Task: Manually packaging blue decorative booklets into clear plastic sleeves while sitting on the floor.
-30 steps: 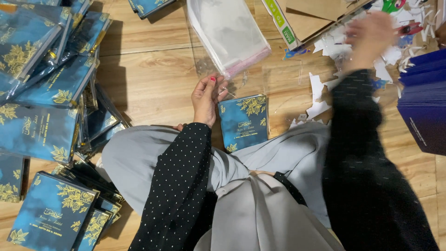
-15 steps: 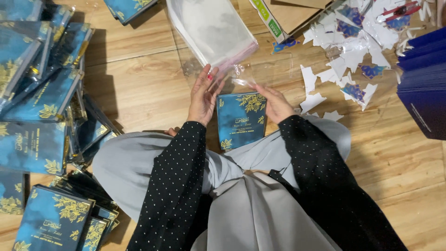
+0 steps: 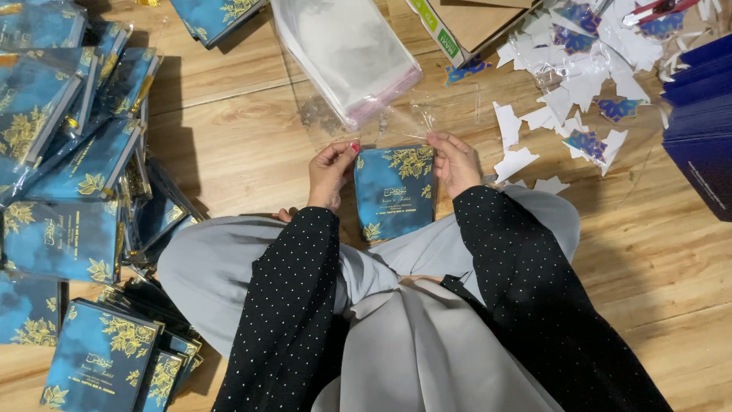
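Setting: wooden floor (image 3: 252, 145), seen from above; seated, grey-clad lap at centre, dotted black sleeves.
Item in hand: blue card (image 3: 395, 191) with gold leaf print, lying on the lap, top edge toward the floor, between both hands.
Covering: clear sleeve (image 3: 381, 126), thin and see-through, its mouth at the card's top edge; whether the card is partly inside cannot be told.
Left hand (image 3: 332, 172): at the card's upper left corner, fingers pinched narrow on the sleeve edge.
Right hand (image 3: 455, 160): at the upper right corner, fingers likewise pinched narrow on the film.
Handling, card: judged light, flat and fairly stiff; corners likely to dent; best held by the side edges, away from the printed face.
Handling, sleeve: judged very light, limp, slippery and prone to cling or crease; best held by the two corners of its open mouth.
Stock, left: blue cards (image 3: 69, 198) in loose overlapping heaps, many glossy as if already wrapped.
Stock, ahead: pack of clear sleeves (image 3: 347, 49), just beyond the hands.
Scrap, right: white paper offcuts (image 3: 564, 99) scattered near a cardboard box (image 3: 465, 23).
Far right: dark navy stack (image 3: 705, 130), well apart from the hands.
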